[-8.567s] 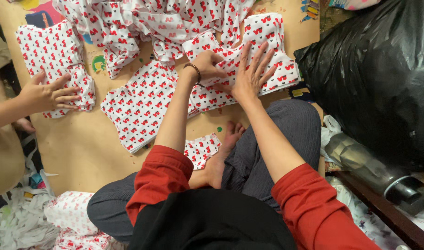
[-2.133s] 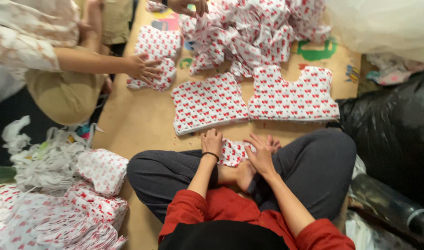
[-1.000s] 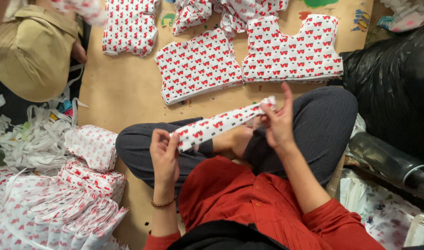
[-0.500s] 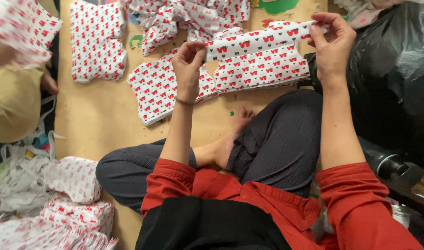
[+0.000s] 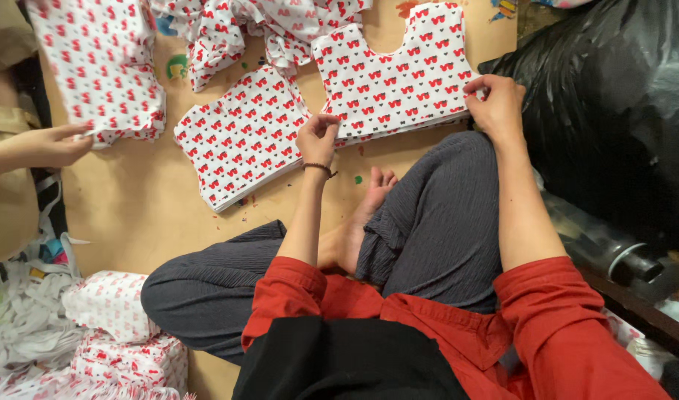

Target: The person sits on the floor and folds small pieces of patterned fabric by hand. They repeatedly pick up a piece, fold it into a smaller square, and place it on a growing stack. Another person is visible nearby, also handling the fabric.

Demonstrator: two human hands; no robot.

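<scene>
I sit cross-legged on a tan floor point(image 5: 154, 222). Two stacks of cut white fabric pieces with red hearts lie in front of me, the left stack point(image 5: 243, 137) and the right stack point(image 5: 398, 74). My left hand point(image 5: 318, 138) pinches the lower left corner of the right stack's top piece. At that piece's lower right corner, my right hand point(image 5: 495, 105) grips its edge. The piece lies flat along the stack's near edge between both hands.
Another person's hand point(image 5: 54, 144) at the left holds a third stack of the same fabric point(image 5: 95, 67). Loose fabric is heaped at the top point(image 5: 243, 26). A black plastic bag point(image 5: 613, 111) and a metal cylinder point(image 5: 606, 248) are at the right. Folded fabric bundles point(image 5: 117, 333) and white strips point(image 5: 21, 326) lie bottom left.
I picked a narrow fabric piece from my lap, lifted it stretched between both hands, and have now brought it down onto the right stack. The other person's stack shifted at the left.
</scene>
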